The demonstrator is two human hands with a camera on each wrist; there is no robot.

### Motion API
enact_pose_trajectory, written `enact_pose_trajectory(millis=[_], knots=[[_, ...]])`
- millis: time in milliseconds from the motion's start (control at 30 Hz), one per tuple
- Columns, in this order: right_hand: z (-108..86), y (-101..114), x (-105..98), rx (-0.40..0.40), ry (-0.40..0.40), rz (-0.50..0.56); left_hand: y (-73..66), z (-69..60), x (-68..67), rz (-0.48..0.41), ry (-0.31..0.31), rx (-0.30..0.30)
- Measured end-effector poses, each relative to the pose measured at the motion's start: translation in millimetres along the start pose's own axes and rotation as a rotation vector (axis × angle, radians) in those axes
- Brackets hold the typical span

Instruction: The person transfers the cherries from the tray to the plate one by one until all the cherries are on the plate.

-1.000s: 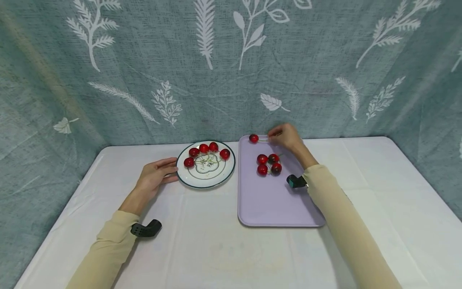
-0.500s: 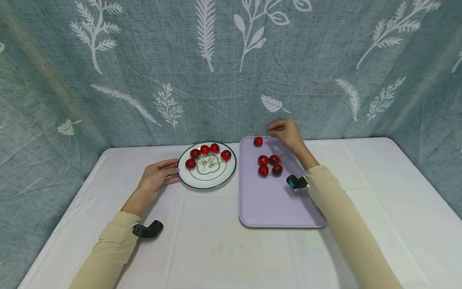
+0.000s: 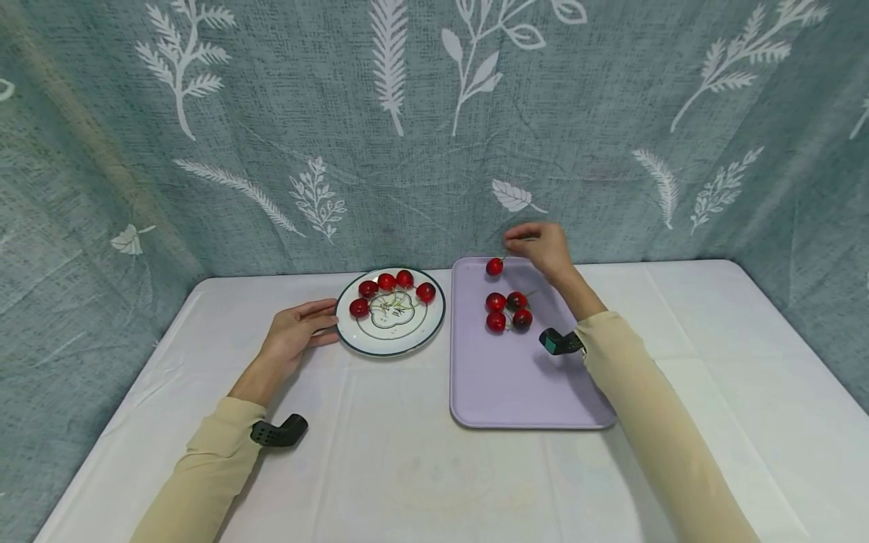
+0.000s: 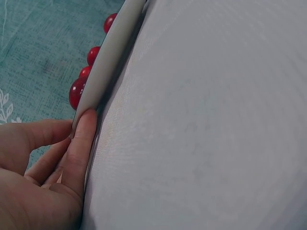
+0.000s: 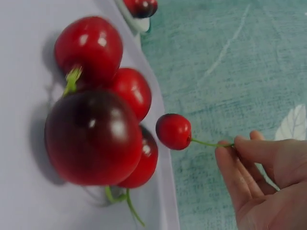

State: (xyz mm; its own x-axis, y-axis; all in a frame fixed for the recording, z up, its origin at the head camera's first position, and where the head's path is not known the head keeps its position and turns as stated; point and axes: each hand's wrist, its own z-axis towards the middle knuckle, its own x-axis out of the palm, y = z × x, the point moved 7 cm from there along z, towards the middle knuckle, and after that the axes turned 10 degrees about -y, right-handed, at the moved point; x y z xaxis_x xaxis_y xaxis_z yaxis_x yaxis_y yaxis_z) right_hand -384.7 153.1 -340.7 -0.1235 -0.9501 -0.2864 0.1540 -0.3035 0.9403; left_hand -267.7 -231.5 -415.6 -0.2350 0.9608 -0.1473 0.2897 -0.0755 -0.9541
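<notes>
Head view looks down; wrist views near fingers [image 5: 231,176].

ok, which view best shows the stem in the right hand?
Right wrist: the stem shows close up, unobstructed from cherry to pinching fingers. Head shows it tiny and faint; left wrist doesn't show it.

Soft, even light fills the head view, laying faint shadows beside the left sleeve [image 3: 200,475] and, under the right sleeve [image 3: 658,418], along the right edge of the tray [image 3: 505,377]. Paired glints mark slightly blurred cherries [image 5: 91,139] in the right wrist view; the left wrist view, dimmer, shows faint ripples across a greyish table [image 4: 201,120].
</notes>
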Motion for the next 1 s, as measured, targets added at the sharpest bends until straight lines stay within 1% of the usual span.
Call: enact_pose_trajectory(millis=[200, 267, 467, 633, 767, 900, 1000], knots=[[-5.2, -0.3, 4.1, 0.165, 0.009, 0.227, 1.6, 0.8, -0.2, 0.005, -0.011, -0.005], [-7.2, 0.2, 7.2, 0.213, 0.017, 0.283, 2.2, 1.7, -0.1, 0.004, -0.014, -0.008], [-14.4, 4.2, 20.8, 0.340, 0.074, 0.470, 2.9, 1.8, 0.0, 0.006, -0.018, -0.006], [-21.4, 10.2, 31.9, 0.382, 0.107, 0.581, 2.9, 0.4, 0.3, 0.001, -0.025, -0.005], [-27.3, 13.2, 41.2, 0.411, 0.119, 0.639, 2.3, 0.0, 0.6, 0.006, -0.025, 0.002], [-32.5, 15.0, 50.7, 0.429, 0.128, 0.664, 1.4, -0.8, 0.3, 0.010, -0.022, 0.012], [-36.1, 15.1, 58.1, 0.433, 0.131, 0.653, 1.2, -1.2, 0.3, 0.014, -0.021, 0.016]])
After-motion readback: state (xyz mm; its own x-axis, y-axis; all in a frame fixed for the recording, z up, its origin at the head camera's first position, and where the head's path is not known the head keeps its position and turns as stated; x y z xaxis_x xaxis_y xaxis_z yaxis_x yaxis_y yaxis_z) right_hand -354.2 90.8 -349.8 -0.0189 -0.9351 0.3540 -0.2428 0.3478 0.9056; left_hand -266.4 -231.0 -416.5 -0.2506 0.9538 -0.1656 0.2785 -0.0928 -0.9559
